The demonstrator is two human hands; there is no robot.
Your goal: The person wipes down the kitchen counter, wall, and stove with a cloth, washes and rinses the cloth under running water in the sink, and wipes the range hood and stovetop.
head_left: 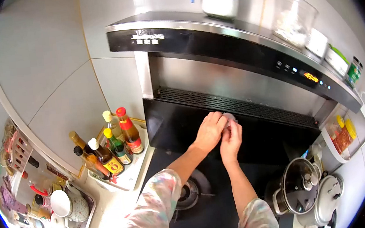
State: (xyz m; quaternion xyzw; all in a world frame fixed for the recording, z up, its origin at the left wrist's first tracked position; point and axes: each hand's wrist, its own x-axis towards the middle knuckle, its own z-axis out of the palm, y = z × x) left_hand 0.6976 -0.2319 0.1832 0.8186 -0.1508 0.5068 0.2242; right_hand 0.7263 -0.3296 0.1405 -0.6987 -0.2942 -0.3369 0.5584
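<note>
My left hand [211,132] and my right hand [232,139] meet in front of the black lower panel [174,123] of the range hood. Between them a small pale, translucent roundish object [229,118] shows at the fingertips; its kind is unclear. Both hands have curled fingers closed about it, and they partly hide it. Just above them runs the slotted grille [252,111] of the hood. Beneath my forearms lies the black gas stove [225,189], with one burner [185,193] visible beside the left sleeve.
Several sauce bottles [116,146] stand in a white tray [129,180] at the left. A glass-lidded pot [301,186] sits at right, beside a pale lidded pot [329,198]. On the hood's top are a blue-lidded jar [221,0] and a clear container [293,20].
</note>
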